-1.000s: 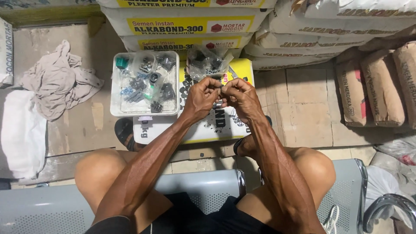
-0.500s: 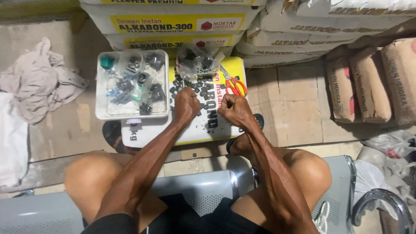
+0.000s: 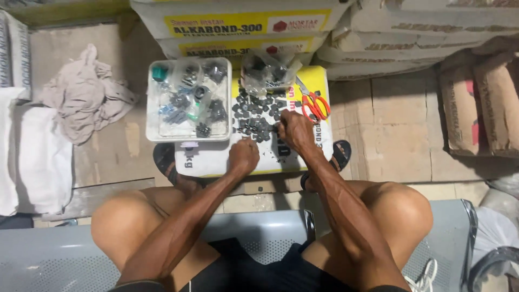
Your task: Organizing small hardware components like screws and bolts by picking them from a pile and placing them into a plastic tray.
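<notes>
A pile of small black parts (image 3: 256,115) lies spread on a flat yellow and white sack (image 3: 211,160) on the floor in front of me. My right hand (image 3: 295,130) is down on the sack with its fingertips at the right edge of the pile; what they pinch is hidden. My left hand (image 3: 244,156) rests curled like a fist on the sack just below the pile. A clear bag of black parts (image 3: 267,70) sits at the sack's far end. Orange-handled scissors (image 3: 313,105) lie right of my right hand.
A white tray (image 3: 151,108) of small bagged parts sits left of the pile. Sacks are stacked behind (image 3: 243,24) and brown sacks stand at the right (image 3: 481,108). Rags (image 3: 81,100) and a white cloth (image 3: 43,157) lie at the left. I sit on a grey metal bench (image 3: 254,232).
My hands were raised together working a small piece, then parted and dropped. My right hand has reached to the pile; my left has drawn back toward me. The view shifted right.
</notes>
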